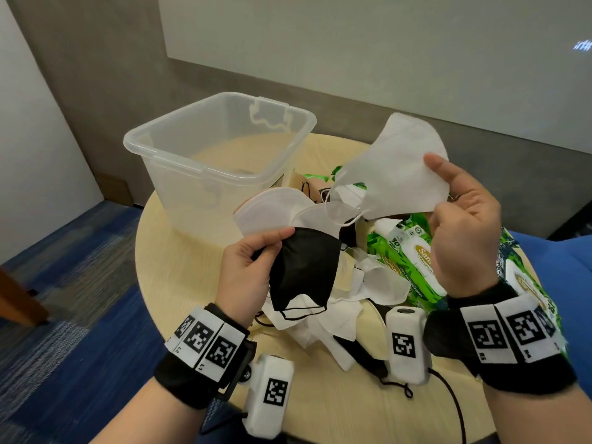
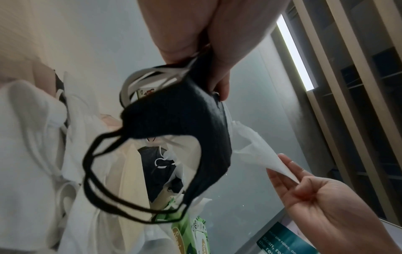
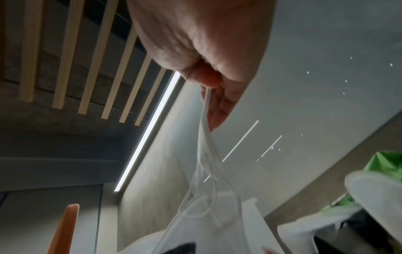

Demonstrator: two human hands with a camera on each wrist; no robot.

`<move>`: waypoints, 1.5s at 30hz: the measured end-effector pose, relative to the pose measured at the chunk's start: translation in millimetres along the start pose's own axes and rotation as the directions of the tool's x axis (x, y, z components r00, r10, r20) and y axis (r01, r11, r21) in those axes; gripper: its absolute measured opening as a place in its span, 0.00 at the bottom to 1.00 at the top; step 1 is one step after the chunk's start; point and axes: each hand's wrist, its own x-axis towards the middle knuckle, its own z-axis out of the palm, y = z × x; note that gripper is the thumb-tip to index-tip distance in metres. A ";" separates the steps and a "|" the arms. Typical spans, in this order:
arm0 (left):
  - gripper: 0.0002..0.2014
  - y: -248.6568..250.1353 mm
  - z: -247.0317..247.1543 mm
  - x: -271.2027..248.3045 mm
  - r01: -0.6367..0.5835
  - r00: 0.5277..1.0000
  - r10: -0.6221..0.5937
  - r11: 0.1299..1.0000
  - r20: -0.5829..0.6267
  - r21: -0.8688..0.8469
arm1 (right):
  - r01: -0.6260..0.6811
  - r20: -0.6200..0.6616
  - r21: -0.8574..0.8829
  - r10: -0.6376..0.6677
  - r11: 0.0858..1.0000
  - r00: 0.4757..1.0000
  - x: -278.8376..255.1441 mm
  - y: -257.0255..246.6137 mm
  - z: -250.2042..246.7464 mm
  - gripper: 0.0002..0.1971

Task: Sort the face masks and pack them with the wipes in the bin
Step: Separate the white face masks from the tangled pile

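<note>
The masks look almost weightless and limp: thin folded cloth that sags, bends at the centre crease and trails springy ear loops that can snag on neighbours in the pile. A pinch at a folded edge or corner seems enough to carry one, and lifting by the body rather than by a loop should keep it from dragging others along. The wipes packs (image 1: pixel 413 267) would handle differently: soft, squashy and noticeably heavier, with slick film wrappers, so a whole-hand grasp across the width probably suits them better.

The left hand (image 1: pixel 246 274) pinches a black mask (image 1: pixel 304 270) at its upper edge between thumb and curled fingers (image 2: pixel 219 82), and the mask hangs folded flat with its two black loops dangling below. The right hand (image 1: pixel 464 232) holds a white mask (image 1: pixel 397 168) up above the pile, thumb on the near face and fingers behind its right edge; the mask is boat-shaped, creased down the middle, with white loops trailing from its lower corner.

Both masks are in the air over the round, pale wood bench (image 1: pixel 179 277). Below them lies a jumble of white and black masks beside the green and white wipes packs. The clear plastic bin (image 1: pixel 179 161) stands at the far left of the bench, holding nothing that can be seen.
</note>
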 end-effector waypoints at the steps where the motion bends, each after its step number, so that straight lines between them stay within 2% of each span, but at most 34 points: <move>1: 0.16 -0.1 -0.4 1.1 -0.002 1.000 0.002 1.000 -0.009 0.003 | 0.005 0.044 -0.044 -0.003 0.999 0.999 -0.3 -2.0 -2.9 0.31; 4: 0.16 -0.2 -2.3 3.9 -0.019 0.999 0.020 0.999 -0.041 0.030 | 0.021 0.184 -0.271 0.031 0.962 0.982 -0.6 -3.9 -10.1 0.30; 7: 0.16 -0.1 -4.8 5.8 -0.024 0.998 0.026 0.999 -0.058 0.039 | 0.036 0.262 -0.391 0.074 0.919 0.962 -0.6 -1.1 -17.8 0.28; 10: 0.19 -1.0 -7.1 7.9 -0.032 0.998 0.036 0.998 -0.060 0.057 | 0.068 0.240 -0.450 0.047 0.890 0.970 -1.5 1.9 -22.6 0.23; 14: 0.22 -2.1 -10.2 9.8 -0.052 0.996 0.058 0.994 -0.060 0.091 | 0.148 0.296 -0.507 0.011 0.849 0.955 -1.3 0.0 -20.8 0.18; 15: 0.22 -2.2 -11.1 10.2 -0.056 0.996 0.062 0.994 -0.062 0.094 | 0.137 0.300 -0.504 0.025 0.853 0.954 -1.3 -0.4 -21.0 0.16; 17: 0.22 -2.2 -12.0 10.8 -0.058 0.996 0.065 0.994 -0.064 0.093 | 0.086 0.289 -0.509 0.075 0.857 0.954 -1.1 -2.0 -20.4 0.04; 18: 0.22 -2.0 -11.9 10.9 -0.061 0.996 0.067 0.994 -0.062 0.095 | 0.058 0.281 -0.520 0.107 0.852 0.954 -0.8 -1.3 -20.6 0.03; 20: 0.22 -1.8 -10.6 10.2 -0.068 0.996 0.074 0.992 -0.051 0.105 | 0.023 0.298 -0.542 0.167 0.840 0.940 -1.2 0.0 -19.0 0.09; 24: 0.22 -0.9 -7.1 7.6 -0.076 0.997 0.079 0.992 -0.023 0.100 | -0.110 0.347 -0.488 0.308 0.866 0.886 -3.1 -0.4 -7.3 0.19; 27: 0.22 0.1 -5.4 4.9 -0.083 0.997 0.083 0.992 0.005 0.095 | -0.194 0.370 -0.429 0.367 0.882 0.853 -4.7 0.4 0.3 0.21; 29: 0.23 0.7 -4.3 2.9 -0.090 0.996 0.089 0.991 0.018 0.098 | -0.205 0.420 -0.386 0.370 0.899 0.829 -6.8 -0.4 4.6 0.18; 32: 0.23 1.2 -3.0 0.8 -0.103 0.994 0.100 0.988 0.035 0.116 | -0.173 0.523 -0.346 0.343 0.922 0.780 -11.0 -3.6 11.5 0.04; 33: 0.23 1.1 -2.7 0.7 -0.101 0.994 0.097 0.988 0.040 0.118 | -0.174 0.557 -0.337 0.345 0.925 0.755 -11.5 -4.3 12.3 0.05; 36: 0.22 1.7 -3.5 1.0 -0.088 0.996 0.084 0.992 0.043 0.092 | -0.254 0.666 -0.314 0.403 0.915 0.628 -10.4 -6.0 11.5 0.13; 37: 0.22 1.6 -3.8 1.1 -0.085 0.996 0.081 0.993 0.045 0.077 | -0.258 0.685 -0.316 0.408 0.913 0.603 -9.8 -6.7 11.0 0.16; 38: 0.21 1.5 -3.8 1.2 -0.080 0.996 0.077 0.995 0.050 0.057 | -0.232 0.688 -0.334 0.404 0.914 0.602 -9.7 -7.8 11.8 0.15; 39: 0.19 1.2 -3.9 1.1 -0.075 0.996 0.073 0.996 0.056 0.037 | -0.197 0.672 -0.356 0.396 0.914 0.626 -9.9 -7.7 13.2 0.12; 43: 0.09 0.5 -1.9 -1.3 -0.067 0.995 0.071 0.996 0.068 -0.059 | -0.010 0.560 -0.442 0.285 0.897 0.778 -10.7 -2.4 21.6 0.02; 45: 0.14 0.2 -1.8 -2.7 -0.054 0.994 0.064 0.992 0.086 -0.116 | 0.092 0.532 -0.516 0.235 0.851 0.814 -10.4 0.0 25.6 0.06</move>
